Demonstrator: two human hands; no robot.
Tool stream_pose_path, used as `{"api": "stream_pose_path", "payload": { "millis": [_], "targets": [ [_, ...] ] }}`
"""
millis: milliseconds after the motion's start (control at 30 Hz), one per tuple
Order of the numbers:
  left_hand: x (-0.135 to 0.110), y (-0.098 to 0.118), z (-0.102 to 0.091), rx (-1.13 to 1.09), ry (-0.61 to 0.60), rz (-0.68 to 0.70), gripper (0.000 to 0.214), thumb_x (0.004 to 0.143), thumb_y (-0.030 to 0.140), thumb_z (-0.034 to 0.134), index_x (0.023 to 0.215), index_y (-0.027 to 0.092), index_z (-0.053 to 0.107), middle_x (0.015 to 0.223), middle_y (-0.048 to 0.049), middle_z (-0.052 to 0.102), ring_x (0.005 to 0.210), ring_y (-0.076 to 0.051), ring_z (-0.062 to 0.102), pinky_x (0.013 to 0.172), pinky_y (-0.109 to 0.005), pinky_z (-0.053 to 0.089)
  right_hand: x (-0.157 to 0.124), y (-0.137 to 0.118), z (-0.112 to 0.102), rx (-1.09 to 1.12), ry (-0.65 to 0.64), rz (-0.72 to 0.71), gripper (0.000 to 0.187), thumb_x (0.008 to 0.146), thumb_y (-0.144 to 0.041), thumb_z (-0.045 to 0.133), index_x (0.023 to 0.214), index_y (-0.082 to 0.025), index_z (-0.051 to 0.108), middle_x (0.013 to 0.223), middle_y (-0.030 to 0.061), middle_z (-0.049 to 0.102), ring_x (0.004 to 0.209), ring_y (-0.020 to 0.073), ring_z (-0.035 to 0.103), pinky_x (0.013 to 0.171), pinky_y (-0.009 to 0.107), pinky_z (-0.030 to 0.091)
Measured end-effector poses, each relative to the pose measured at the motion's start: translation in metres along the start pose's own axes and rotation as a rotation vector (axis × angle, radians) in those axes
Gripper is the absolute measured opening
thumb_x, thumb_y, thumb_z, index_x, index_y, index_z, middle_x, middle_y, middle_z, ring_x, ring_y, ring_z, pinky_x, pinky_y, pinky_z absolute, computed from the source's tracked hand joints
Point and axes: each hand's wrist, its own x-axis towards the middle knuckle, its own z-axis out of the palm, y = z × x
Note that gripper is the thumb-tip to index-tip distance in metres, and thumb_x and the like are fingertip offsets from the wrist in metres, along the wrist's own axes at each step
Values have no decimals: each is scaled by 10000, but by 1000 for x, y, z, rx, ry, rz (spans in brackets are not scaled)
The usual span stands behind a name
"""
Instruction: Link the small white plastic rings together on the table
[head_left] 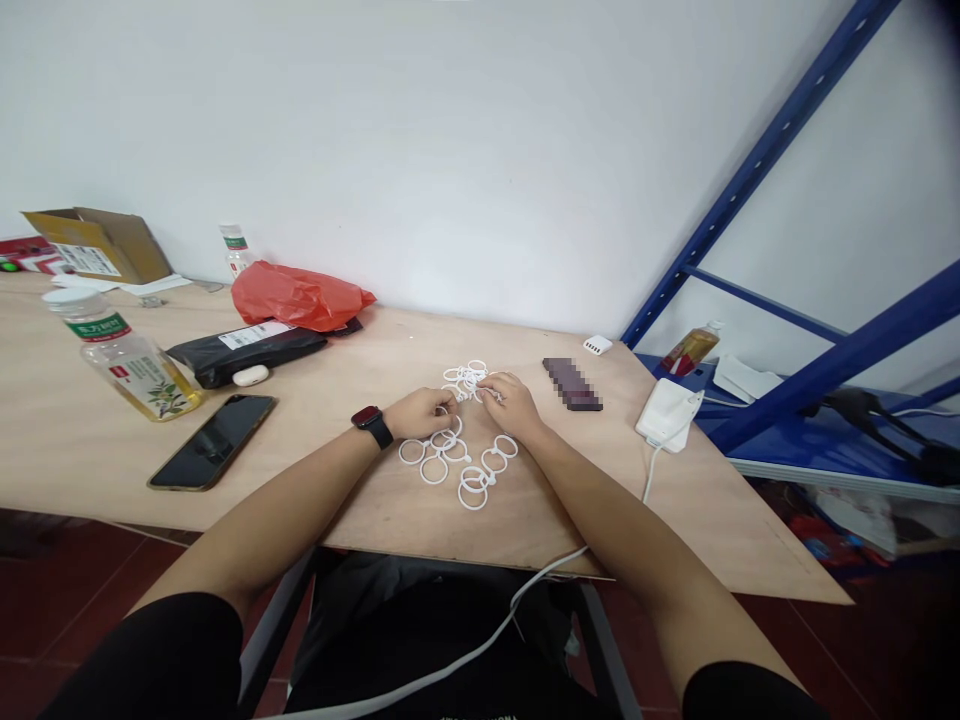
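Several thin white plastic rings with small tabs lie on the wooden table in loose groups. One heap of rings [466, 378] is just beyond my hands. Linked rings [434, 469] lie below my left hand, and another ring group [472, 492] sits nearer the front edge. My left hand [424, 413], with a black watch on its wrist, has curled fingers pinched at a white ring above the left group. At the right side of the heap, my right hand [514, 403] is closed with thumb and fingertips on a white ring. Both sets of fingertips are partly hidden.
On the left are a phone [214, 443], a drink bottle [131, 360], an earbud case [250, 375], a black package [255, 350] and a red bag [296, 295]. A blurred dark object [573, 384], white power bank [669, 414] and blue rack [765, 120] are right. A white cable [480, 655] crosses the front.
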Motion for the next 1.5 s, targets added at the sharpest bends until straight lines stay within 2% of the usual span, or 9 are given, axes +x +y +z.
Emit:
{"api": "stream_pose_path", "payload": {
  "millis": [200,333,500,633,767,967,1167,1333,1500],
  "targets": [
    [2,2,6,-308,20,-70,146,793,290,587,816,149,560,648,32,550,552,-80,477,541,-203,398,0,-10,-3,70,-96,-59,154,882,-208,570,943,-223,711,920,54,730,891,202,654,836,356,507],
    [4,0,9,-361,119,-88,239,808,376,615,803,143,558,650,29,528,555,-73,454,532,-198,378,-2,-15,-4,70,-123,-83,184,881,-197,555,975,-236,709,927,45,734,882,196,661,828,344,512],
    [4,-6,10,-263,226,-125,291,841,427,592,820,137,583,640,25,546,560,-80,454,522,-194,360,-4,-19,-5,28,-129,-130,260,849,-225,603,1099,-235,675,928,47,731,851,190,665,817,327,515],
    [4,-9,11,-194,206,-134,272,858,402,559,827,136,603,620,22,563,550,-91,478,525,-203,374,-3,-27,-9,-1,-167,-232,287,878,-259,585,1158,-244,648,964,57,730,856,193,665,825,332,508],
    [4,-8,12,-147,169,-115,235,859,333,502,829,135,625,682,-4,626,593,-113,535,575,-223,422,-2,-35,-9,-31,-211,-303,201,912,-253,544,1059,-245,681,904,51,736,836,189,666,794,320,498],
    [2,4,4,4,129,-67,347,932,358,412,783,157,652,746,-14,680,662,-129,590,664,-237,442,-3,-33,-8,-19,-158,-207,158,867,-215,549,946,-226,685,823,37,726,757,177,661,727,296,490],
    [-1,8,2,86,99,63,245,889,335,538,1034,181,663,841,-12,702,755,-139,623,721,-235,439,-5,-30,-7,-10,-121,-102,135,828,-215,580,922,-215,677,754,11,718,666,148,647,677,261,480],
    [1,10,6,258,88,127,266,929,350,481,811,169,637,741,-30,653,690,-143,571,672,-245,400,-7,-27,-5,-14,-121,-93,133,839,-251,599,937,-219,683,698,-3,703,657,153,645,674,260,470],
    [2,11,5,313,102,161,306,961,353,422,798,174,609,726,-34,632,679,-146,551,657,-253,372,-6,-27,-6,-8,-114,-79,178,848,-236,583,991,-225,688,719,2,713,683,157,647,698,260,470]
  ]
}}
